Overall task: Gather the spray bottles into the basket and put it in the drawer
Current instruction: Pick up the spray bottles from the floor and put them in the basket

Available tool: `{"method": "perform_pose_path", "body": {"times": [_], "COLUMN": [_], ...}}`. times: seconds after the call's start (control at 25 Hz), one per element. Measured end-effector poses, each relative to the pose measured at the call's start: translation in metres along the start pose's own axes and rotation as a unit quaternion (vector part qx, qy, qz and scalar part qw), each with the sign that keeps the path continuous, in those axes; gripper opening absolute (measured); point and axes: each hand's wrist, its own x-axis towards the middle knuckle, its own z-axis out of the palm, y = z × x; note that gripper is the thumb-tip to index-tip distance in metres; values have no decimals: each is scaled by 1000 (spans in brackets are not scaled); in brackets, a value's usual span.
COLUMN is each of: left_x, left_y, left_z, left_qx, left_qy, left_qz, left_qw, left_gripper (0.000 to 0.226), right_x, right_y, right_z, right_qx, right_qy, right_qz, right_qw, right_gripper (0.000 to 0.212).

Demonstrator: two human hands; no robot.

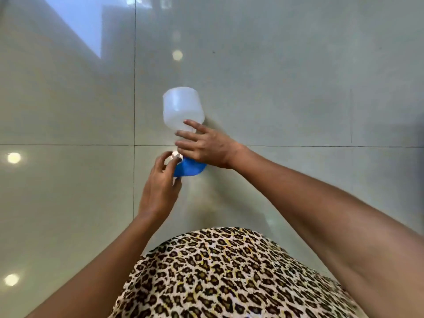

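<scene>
the translucent white plastic spray bottle with a blue trigger head is held in the air above the glossy pale grey tiled floor, its body pointing away from the person and its head toward them. the right hand lies across the bottle's neck from the right side, fingers over it. the left hand sits just nearer and to the left, its fingertips at the head. the leopard-print patterned garment lies below both hands, nearest the person.
</scene>
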Motion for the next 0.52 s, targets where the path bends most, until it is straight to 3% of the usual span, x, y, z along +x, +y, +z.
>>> {"method": "perform_pose_path", "body": {"times": [0.08,0.16,0.24,0.32,0.52], "left_x": [-9,-17,-27,-37,-89], "left_y": [31,68,105,146,299], "left_z": [-38,-88,-140,-194,-352], "left_qx": [-83,-137,-147,-176,-284], "left_qy": [37,71,91,102,40], "left_qz": [-9,-26,-21,-39,-32], "left_qw": [996,988,985,978,957], "left_gripper": [43,42,44,49,63], "right_x": [-11,-19,-30,-44,-96], "right_y": [16,28,37,50,90], "right_z": [-46,-105,-176,-251,-464], "right_qx": [150,348,469,524,551], "right_qy": [-43,-66,-29,14,171], "right_qz": [111,230,331,394,490], "right_qw": [981,906,819,755,653], "right_gripper": [32,42,54,60,52]}}
